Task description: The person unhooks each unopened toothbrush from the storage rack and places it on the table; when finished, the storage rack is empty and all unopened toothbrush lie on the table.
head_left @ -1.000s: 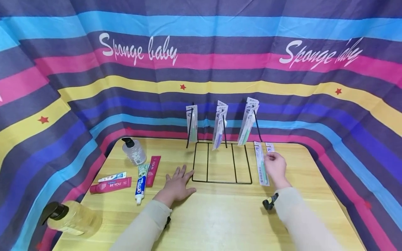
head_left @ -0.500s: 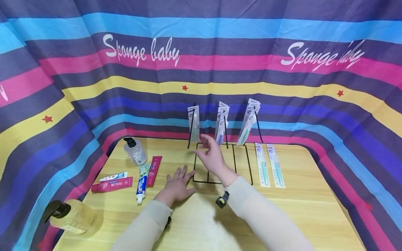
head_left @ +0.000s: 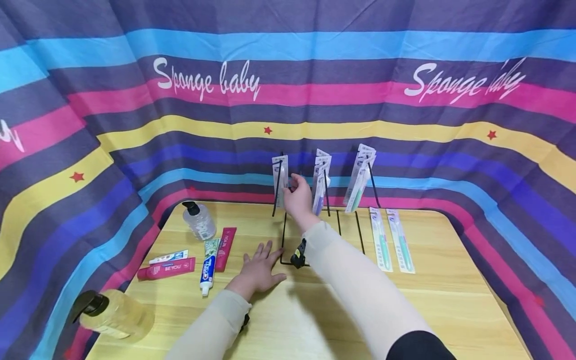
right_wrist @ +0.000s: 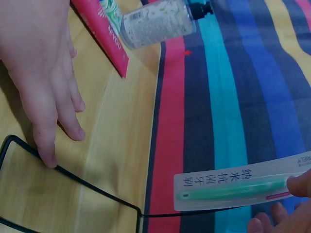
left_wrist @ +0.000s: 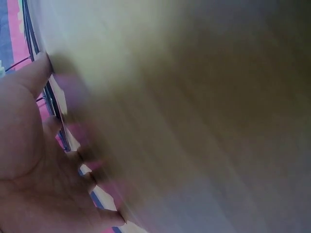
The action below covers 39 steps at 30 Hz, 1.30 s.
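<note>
My right hand [head_left: 298, 200] reaches to the left hook of a black wire display rack [head_left: 360, 230]. Its thumb and fingers pinch a packaged toothbrush [right_wrist: 233, 189] with a green handle, which hangs on that hook. My left hand [head_left: 258, 270] lies flat on the table, fingers spread, with fingertips at the rack base's left front corner. Other packaged toothbrushes [head_left: 320, 175] hang on the middle hook, and more packaged toothbrushes [head_left: 358, 180] on the right hook. Two loose toothbrush packs, a nearer-in one [head_left: 381, 240] and an outer one [head_left: 400, 241], lie right of the rack.
Left on the table are a clear pump bottle [head_left: 199, 220], a yellow pump bottle [head_left: 119, 317], a Crest toothpaste tube [head_left: 208, 270], two pink tubes [head_left: 173, 268] and a small white tube [head_left: 168, 257]. A striped curtain [head_left: 297, 95] surrounds the table's back and sides.
My right hand has left the packs lying at the right and moved left and up to the toothbrush on the left hook. My left hand stays on the table.
</note>
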Tool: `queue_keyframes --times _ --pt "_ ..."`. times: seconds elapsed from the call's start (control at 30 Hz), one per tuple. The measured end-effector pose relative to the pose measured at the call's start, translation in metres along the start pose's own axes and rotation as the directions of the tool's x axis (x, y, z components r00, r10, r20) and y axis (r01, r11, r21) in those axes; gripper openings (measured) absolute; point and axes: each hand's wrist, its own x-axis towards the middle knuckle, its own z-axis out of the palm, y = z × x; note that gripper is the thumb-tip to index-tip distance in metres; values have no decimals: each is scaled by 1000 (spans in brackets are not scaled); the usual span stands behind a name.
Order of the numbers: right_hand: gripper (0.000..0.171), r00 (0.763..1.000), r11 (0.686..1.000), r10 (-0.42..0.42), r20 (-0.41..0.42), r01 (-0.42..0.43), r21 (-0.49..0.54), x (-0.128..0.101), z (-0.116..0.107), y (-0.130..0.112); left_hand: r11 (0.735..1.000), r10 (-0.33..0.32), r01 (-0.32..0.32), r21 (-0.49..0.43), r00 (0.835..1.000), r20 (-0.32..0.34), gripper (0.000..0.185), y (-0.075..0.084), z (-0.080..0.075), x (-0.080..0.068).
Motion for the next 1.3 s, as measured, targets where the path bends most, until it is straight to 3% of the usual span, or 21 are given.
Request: queue_keyframes --times 0.27,0.7,0.8,0.93,1.07,1.2,1.3 --pt "18 1000 998 0 -17 -1 -56 -4 1 8 1000 -6 6 -15 1000 1 82 -3 4 2" --pt "7 989 990 -116 -94 123 69 -37 -18 19 999 0 0 -38 1000 2 80 -3 1 2" --pt "6 994 991 -95 -44 99 88 -57 -30 22 999 6 -6 -53 1000 1 78 -1 1 -1" --pt "7 992 996 -44 119 34 82 -91 -60 43 998 2 -2 -62 1000 2 79 2 4 -3" --pt "11 960 998 4 281 -23 65 -122 -100 77 996 -8 8 -87 1000 0 80 1 7 -6" --pt "14 947 999 24 320 -15 -30 -140 -156 107 997 -6 7 -76 1000 8 81 -1 8 -3" --pt "18 965 991 76 251 -45 -129 -143 -205 126 998 8 -7 -65 1000 15 81 0 5 -1"
